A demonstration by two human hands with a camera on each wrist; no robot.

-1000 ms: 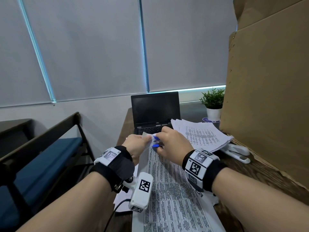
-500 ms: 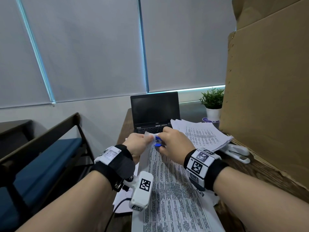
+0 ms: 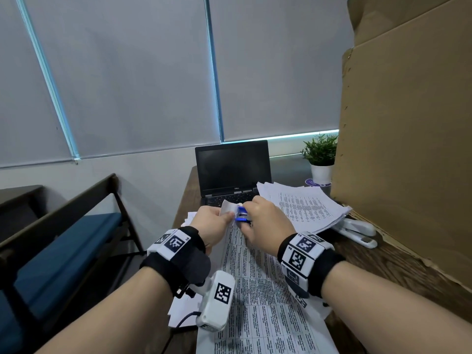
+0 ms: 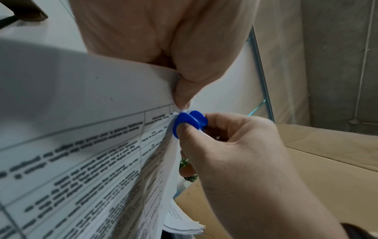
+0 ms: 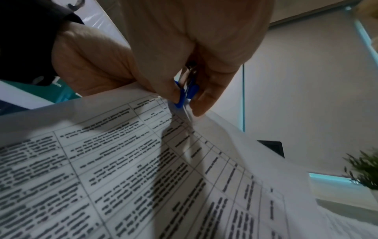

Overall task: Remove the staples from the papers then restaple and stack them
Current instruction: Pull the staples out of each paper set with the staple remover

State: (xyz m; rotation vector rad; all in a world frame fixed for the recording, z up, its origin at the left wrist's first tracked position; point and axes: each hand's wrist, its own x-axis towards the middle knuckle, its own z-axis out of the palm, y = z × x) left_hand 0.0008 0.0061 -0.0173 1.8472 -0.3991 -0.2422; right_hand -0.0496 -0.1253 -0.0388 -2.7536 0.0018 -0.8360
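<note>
Item: dark wood-grain desk, worn and chipped along the edge right of the right hand, standing in a grey-walled room. Nearest, under both forearms: a printed sheet set of tabled text, lying along the desk and lifted at its far corner. Left hand: thumb and fingers pinching that raised corner. Right hand: fingers curled round a blue staple remover, squeezing its two blue grips, its metal jaws set against the pinched corner just beside the left thumb; whether a staple is caught there cannot be told. Both wrists carry black bands with white marker blocks. Left of the left hand: loose white sheets partly under the set. Right of the right hand: a fanned stack of printed papers, and touching its near edge a white stapler. Beyond the hands: an open black laptop, screen dark. Further right: a small green plant in a white pot, and a tall brown cardboard sheet standing upright along the desk's right side. Left of the desk: a dark-framed bench with blue cushion. Rear: grey roller blinds drawn down, thin daylight at the frame edges.
</note>
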